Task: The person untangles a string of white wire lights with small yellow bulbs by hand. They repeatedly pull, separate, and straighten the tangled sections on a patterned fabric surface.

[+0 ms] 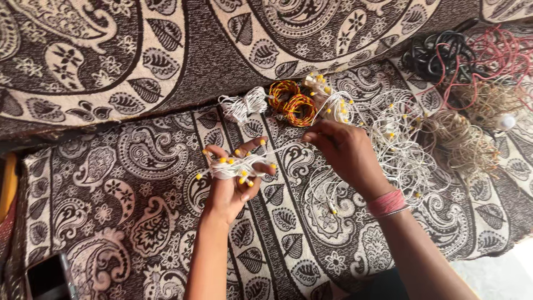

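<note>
My left hand (230, 186) is wrapped with a white wire string of small yellow bulbs (233, 165), coiled around the fingers. A strand runs from it up to my right hand (344, 153), which pinches the white wire near its fingertips. My right wrist wears a pink band (387, 203). More of the loose white bulb string (402, 150) lies tangled on the patterned cloth (127, 183) just right of that hand.
Behind the hands lie a small white wire bundle (243, 104), two orange-red wire coils (292, 103) and another white bulb bundle (330, 97). Black and red cables (466, 53) and a tan wire tangle (463, 139) sit far right. A dark phone (47, 278) rests bottom left.
</note>
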